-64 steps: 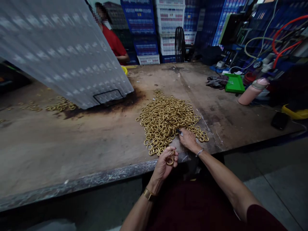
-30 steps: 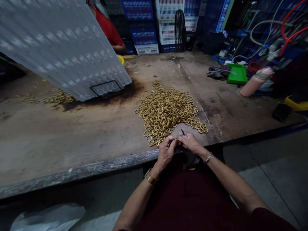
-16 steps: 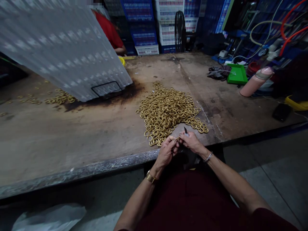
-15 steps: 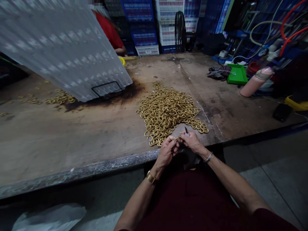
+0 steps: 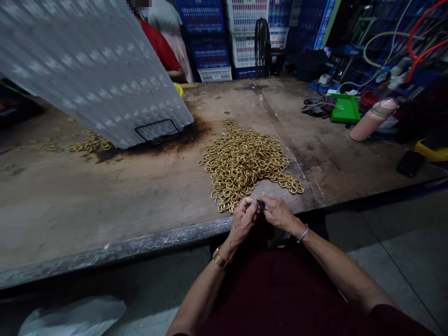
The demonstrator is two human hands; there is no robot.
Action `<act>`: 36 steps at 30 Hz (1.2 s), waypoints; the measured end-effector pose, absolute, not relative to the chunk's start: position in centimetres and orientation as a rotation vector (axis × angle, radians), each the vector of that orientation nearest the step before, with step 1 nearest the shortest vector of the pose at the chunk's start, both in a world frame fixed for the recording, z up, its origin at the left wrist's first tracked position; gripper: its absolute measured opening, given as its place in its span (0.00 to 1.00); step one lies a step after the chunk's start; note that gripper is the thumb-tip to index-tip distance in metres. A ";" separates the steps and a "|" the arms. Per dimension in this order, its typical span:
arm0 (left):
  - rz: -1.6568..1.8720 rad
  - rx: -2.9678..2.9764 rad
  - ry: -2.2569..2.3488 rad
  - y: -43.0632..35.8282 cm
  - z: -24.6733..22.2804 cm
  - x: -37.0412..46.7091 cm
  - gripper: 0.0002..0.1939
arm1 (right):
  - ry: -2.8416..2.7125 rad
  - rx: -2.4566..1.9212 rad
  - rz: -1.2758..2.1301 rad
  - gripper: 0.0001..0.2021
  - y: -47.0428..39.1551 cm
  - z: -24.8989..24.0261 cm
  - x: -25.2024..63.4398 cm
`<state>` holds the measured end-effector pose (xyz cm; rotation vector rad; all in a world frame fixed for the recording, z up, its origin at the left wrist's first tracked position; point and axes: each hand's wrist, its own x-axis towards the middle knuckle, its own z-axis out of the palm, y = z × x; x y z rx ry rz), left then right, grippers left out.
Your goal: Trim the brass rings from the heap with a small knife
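Observation:
A heap of brass-coloured rings lies on the wooden table, close to its front edge. Just in front of the heap, my left hand is closed in a pinch around a ring, which my fingers mostly cover. My right hand is closed on a small knife with a dark blade. The blade points left and meets the fingertips of my left hand at the ring. Both hands are close together at the table's edge.
A grey ribbed panel stands tilted at the left, with more loose rings beside it. On the right are a green tray, a pink bottle and a dark phone. People are behind the panel, near stacked crates.
The knife blade has swung from pointing up to pointing left against the ring. My right hand has turned slightly. Behind the panel, a second person in light clothing has come into view.

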<state>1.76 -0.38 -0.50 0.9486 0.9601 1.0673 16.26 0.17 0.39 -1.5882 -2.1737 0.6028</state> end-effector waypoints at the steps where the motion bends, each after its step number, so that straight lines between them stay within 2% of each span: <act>1: 1.072 0.955 0.963 -0.4 -0.5 1.8 0.18 | -2.172 -1.595 0.610 0.08 0.1 0.4 16.2; 6: 1.109 1.006 0.968 -0.7 -0.5 1.7 0.18 | -2.217 -1.597 0.722 0.09 0.4 0.6 16.4; 10: 1.083 1.004 0.915 -1.3 0.0 1.6 0.18 | -2.195 -1.748 0.672 0.13 1.5 0.2 17.0; 13: 1.058 0.906 0.815 -1.4 0.7 1.7 0.19 | -1.972 -1.709 0.718 0.08 2.2 -0.1 17.0; 15: 1.070 0.797 0.776 -1.1 1.1 1.7 0.19 | -1.724 -1.608 0.947 0.06 2.2 -0.1 16.6; 19: 1.081 0.668 0.793 -0.6 1.2 1.6 0.21 | -1.272 -1.388 1.597 0.17 1.3 0.3 15.6; 22: 1.078 0.657 0.806 -0.5 0.7 1.6 0.22 | -1.162 -1.278 1.785 0.20 0.9 0.4 15.2; 25: 1.059 0.630 0.839 -0.5 0.1 1.5 0.22 | -1.113 -1.280 1.746 0.19 0.9 0.2 15.1; 31: 1.103 0.529 0.880 -0.3 -0.9 1.3 0.21 | -1.298 -1.388 1.346 0.10 1.3 0.0 15.2; 36: 1.061 0.541 0.849 -0.4 -0.4 1.2 0.22 | -1.461 -1.417 1.172 0.08 1.2 0.4 15.3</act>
